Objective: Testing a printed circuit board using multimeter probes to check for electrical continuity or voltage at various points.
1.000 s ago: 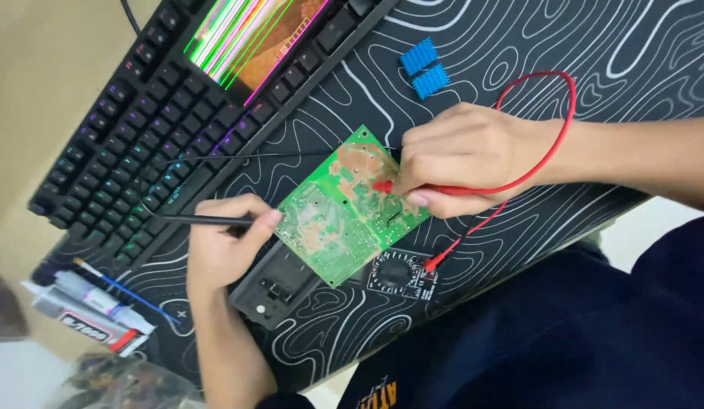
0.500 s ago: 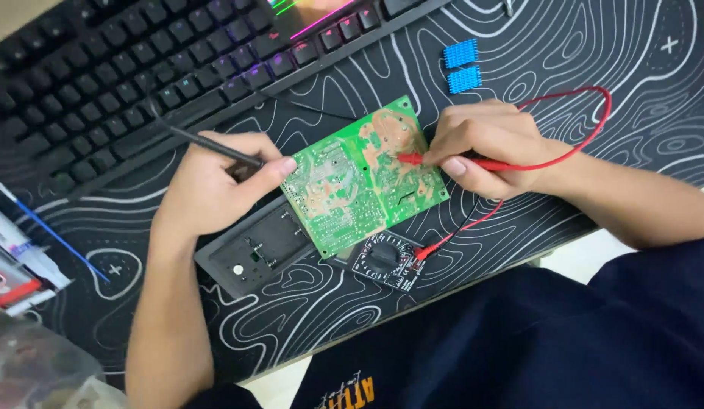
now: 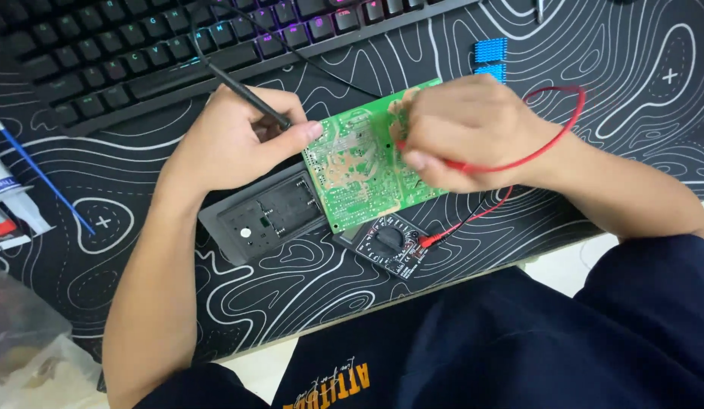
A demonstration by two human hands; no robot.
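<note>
The left hand (image 3: 231, 144) had slid its black probe (image 3: 249, 98) in from the keyboard (image 3: 140, 53) side, its grip pinched shut on the shaft, tip now close to the green circuit board's (image 3: 359, 163) left edge, where half a second before it had stood clear. The board lay mid-surface on the patterned mat (image 3: 594, 45), propped on a grey case (image 3: 261, 216), its long axis running from near-left toward far-right. The right hand (image 3: 462, 129), closed on the red probe (image 3: 473, 164), rested on the board's far-right end. Both leads seemingly met the board, so a reading looked underway.
</note>
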